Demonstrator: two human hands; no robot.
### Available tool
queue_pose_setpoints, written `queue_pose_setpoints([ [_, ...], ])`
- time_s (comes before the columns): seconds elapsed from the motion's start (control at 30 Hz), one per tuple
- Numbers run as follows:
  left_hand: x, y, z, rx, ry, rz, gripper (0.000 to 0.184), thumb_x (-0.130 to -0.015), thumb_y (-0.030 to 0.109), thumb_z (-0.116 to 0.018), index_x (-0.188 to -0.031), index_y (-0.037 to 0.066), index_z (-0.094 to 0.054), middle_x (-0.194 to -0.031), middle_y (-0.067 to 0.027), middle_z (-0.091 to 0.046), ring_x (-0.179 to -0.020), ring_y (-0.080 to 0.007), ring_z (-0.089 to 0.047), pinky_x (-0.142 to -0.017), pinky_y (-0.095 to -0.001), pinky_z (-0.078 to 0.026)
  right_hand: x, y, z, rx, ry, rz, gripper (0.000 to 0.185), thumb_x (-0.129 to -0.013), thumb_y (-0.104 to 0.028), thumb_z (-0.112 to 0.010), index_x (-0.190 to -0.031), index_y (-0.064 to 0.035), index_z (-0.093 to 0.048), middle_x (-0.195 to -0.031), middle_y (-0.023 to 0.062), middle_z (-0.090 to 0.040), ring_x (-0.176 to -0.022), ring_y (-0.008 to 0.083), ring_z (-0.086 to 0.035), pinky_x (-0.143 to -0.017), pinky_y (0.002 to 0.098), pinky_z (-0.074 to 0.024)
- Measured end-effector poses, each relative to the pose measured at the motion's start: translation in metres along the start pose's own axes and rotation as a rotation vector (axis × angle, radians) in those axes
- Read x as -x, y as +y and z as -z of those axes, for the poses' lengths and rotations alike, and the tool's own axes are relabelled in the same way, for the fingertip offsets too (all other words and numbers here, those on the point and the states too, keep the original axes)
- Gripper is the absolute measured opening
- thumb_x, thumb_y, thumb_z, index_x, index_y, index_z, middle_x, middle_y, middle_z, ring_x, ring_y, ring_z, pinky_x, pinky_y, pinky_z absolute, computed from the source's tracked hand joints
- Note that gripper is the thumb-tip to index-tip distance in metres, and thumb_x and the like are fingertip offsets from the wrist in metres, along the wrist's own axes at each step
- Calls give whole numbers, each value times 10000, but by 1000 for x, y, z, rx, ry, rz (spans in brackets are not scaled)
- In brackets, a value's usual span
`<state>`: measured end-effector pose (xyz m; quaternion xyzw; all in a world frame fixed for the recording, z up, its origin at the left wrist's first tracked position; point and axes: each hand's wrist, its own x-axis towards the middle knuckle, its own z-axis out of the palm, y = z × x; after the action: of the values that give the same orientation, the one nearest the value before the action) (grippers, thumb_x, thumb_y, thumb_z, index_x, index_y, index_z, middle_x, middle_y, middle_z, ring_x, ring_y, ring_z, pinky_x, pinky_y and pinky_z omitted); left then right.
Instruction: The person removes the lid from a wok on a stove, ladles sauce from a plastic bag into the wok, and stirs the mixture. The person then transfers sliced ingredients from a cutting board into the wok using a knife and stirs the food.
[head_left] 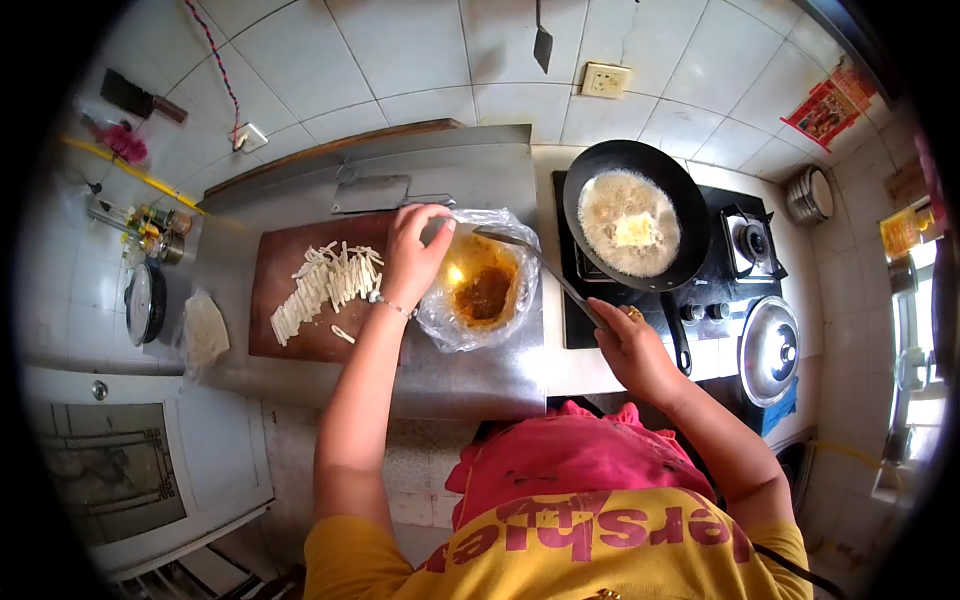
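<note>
My left hand [413,256] is closed at the left rim of a clear plastic bag [440,328], its fingertips pinching the edge. The bag's open mouth shows an orange-brown sauce [485,293] inside. My right hand [640,352] grips the handle of a metal spatula [565,285], whose blade reaches left over the bag's upper edge. To the right, a black frying pan [690,215] sits on the stove with bubbling, foamy liquid [610,200] and a pale yellow piece [634,231] in it. Left of my left hand, pale cut strips [325,285] lie on a brown cutting board [268,270].
The black gas stove [580,325] has a second burner [752,243] at right, with a steel lid [768,352] in front. A thin plastic bag [205,330] lies left of the board. The tiled wall holds a socket [605,80] and a hanging spatula [543,48].
</note>
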<state>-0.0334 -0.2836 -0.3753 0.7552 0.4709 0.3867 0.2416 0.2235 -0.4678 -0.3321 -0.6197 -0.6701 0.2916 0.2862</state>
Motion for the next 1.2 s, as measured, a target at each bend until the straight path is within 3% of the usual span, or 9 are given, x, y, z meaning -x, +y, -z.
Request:
queue_pose_setpoints([
  [0.07, 29, -32, -11, -44, 42, 61, 593, -750, 281, -696, -1215, 29, -429, -1169, -180, -485, -1083, -317, -470, -933, -394, -384, -4, 9, -5, 0, 15, 5, 376, -812, -27, -515, -1182, 22, -470, -860, 227, -565, -797, 394, -545, -711, 422, -443],
  [0.2, 81, -90, -29, -300, -19, 241, 633, -750, 318, -691, -1228, 11, -411, -1182, -187, -481, -1113, -317, -454, -958, -396, -359, -19, 20, -10, -14, 46, -7, 370, -810, -41, -516, -1171, 34, -478, -893, 247, -580, -841, 401, -555, -755, 418, -443],
  [0.37, 102, -95, -32, 611, -47, 998, 630, -792, 339, -646, -1271, 34, -375, -1171, -97, -521, -1073, -246, -499, -843, -448, -433, -29, 24, -13, -4, 52, -34, 368, -815, -59, -517, -1171, 35, -494, -954, 255, -586, -901, 395, -564, -801, 393, -446],
  [0.5, 109, -101, -26, 1072, -195, 941, 526, -834, 308, -618, -1260, 84, -408, -1168, -64, -539, -1050, -190, -519, -779, -417, -463, -37, 30, -9, -136, -1, -200, 363, -824, -83, -520, -1171, 25, -512, -964, 247, -598, -915, 356, -591, -807, 357, -450],
  [0.7, 101, -96, -35, 844, 56, 857, 362, -854, 280, -598, -1164, 113, -514, -1063, -27, -582, -943, -165, -572, -721, -367, -497, -69, 41, -12, -2, -90, -134, 370, -818, -115, -514, -1158, 31, -515, -970, 245, -604, -920, 355, -594, -806, 354, -455],
  [0.77, 96, -121, -37, 914, 93, 858, 320, -864, 279, -583, -1129, 106, -538, -1026, -26, -594, -909, -165, -583, -718, -363, -498, -83, 50, -15, 21, -122, -96, 377, -827, -106, -525, -1180, 26, -505, -927, 197, -620, -816, 238, -599, -796, 313, -450],
  [0.87, 99, -165, -47, 1107, 137, 973, 260, -882, 281, -550, -1059, 93, -576, -957, -31, -616, -860, -174, -598, -718, -365, -499, -93, 54, -18, -11, -152, -97, 387, -814, -130, -518, -1179, 0, -522, -914, 188, -629, -754, 281, -625, -686, 328, -485],
  [0.93, 94, -165, -46, 1259, 128, 1188, 259, -893, 307, -502, -993, 89, -598, -939, -55, -634, -865, -214, -610, -739, -375, -506, -96, 41, -10, -287, -307, -449, 402, -819, -132, -520, -1205, -17, -517, -794, 89, -588, -541, 146, -527, -472, 269, -432],
  [1.2, 122, -184, -84, 1451, 21, 1154, 366, -879, 374, -489, -1023, 61, -616, -983, -73, -646, -904, -209, -615, -806, -365, -502, -76, 77, -19, -542, -336, -591, 438, -848, -125, -514, -1272, -34, -454, -756, 32, -509, -479, 64, -387, -385, 203, -308],
])
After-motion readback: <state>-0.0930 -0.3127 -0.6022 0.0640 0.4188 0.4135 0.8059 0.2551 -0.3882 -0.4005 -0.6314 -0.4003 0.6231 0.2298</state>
